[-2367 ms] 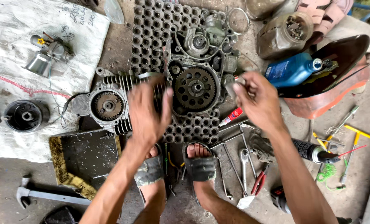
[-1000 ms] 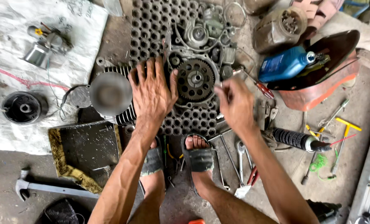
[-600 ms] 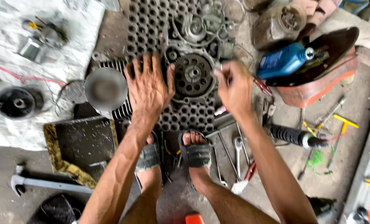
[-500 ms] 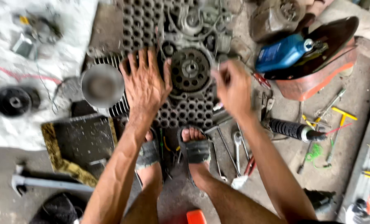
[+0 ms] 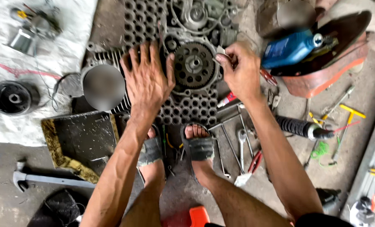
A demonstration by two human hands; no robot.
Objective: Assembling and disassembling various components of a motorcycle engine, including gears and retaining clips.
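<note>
Left hand (image 5: 147,80) splayed flat on engine (image 5: 193,65) — right hand (image 5: 240,71) pinching small pale piece (image 5: 220,51).

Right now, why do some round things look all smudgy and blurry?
Head view: the round part beside the left hand is a smooth grey smudge, and another smudge sits top right; the gear stays sharp; daylight is soft, without glare.

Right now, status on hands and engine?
Left hand flat on engine, open. Right hand pinching small part, unclear what, beside clutch gear. Nothing between.
</note>
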